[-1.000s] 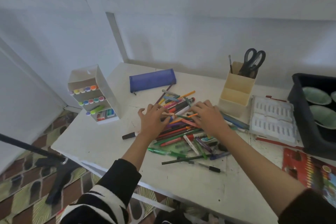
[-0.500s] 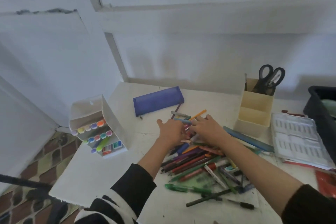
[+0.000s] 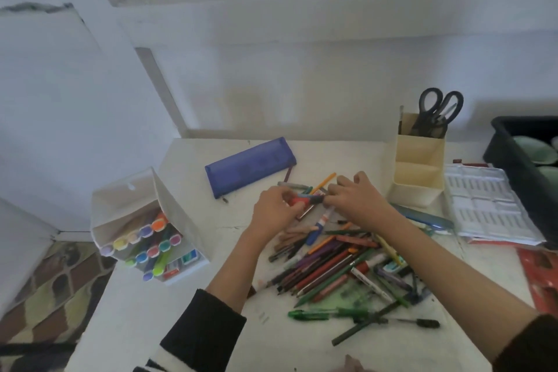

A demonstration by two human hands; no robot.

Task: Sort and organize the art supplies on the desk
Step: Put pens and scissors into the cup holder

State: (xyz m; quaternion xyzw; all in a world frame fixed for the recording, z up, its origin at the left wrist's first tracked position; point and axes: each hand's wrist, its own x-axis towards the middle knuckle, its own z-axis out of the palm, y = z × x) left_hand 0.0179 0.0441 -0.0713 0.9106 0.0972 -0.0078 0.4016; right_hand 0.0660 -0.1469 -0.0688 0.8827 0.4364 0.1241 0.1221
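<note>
Head view: your left hand (image 3: 276, 211) and right hand (image 3: 359, 201) sit close together over the far end of the pile of pens and pencils (image 3: 332, 263). Between them they hold a short red-and-dark pen (image 3: 305, 199) just above the worktop (image 3: 187, 311). The fingers of your left hand curl round its red end. The fingers of your right hand are bent at its dark end and appear to pinch it, though the contact is blurred.

Most of the pile spreads from under your wrists back towards you, with the sticks crossing at many angles. At its near edge lie a green pen (image 3: 314, 315) and a black pen (image 3: 422, 323). Just beyond your fingertips an orange pencil (image 3: 324, 183) points away from you.

Past your left hand, further out, a blue pencil case (image 3: 250, 164) lies flat and slanted. Well to the left of that hand, a white marker box (image 3: 126, 205) stands near the worktop's edge, its coloured caps facing you.

Close to the right of your right hand stands a cream organiser (image 3: 418, 166). Black-handled scissors (image 3: 437, 112) stand upright in its rear compartment. A blue ruler (image 3: 422, 216) lies beside your right wrist. Further right rests a white ridged tray (image 3: 489, 208). Beyond it a black bin (image 3: 525, 166) holds green bowls.
</note>
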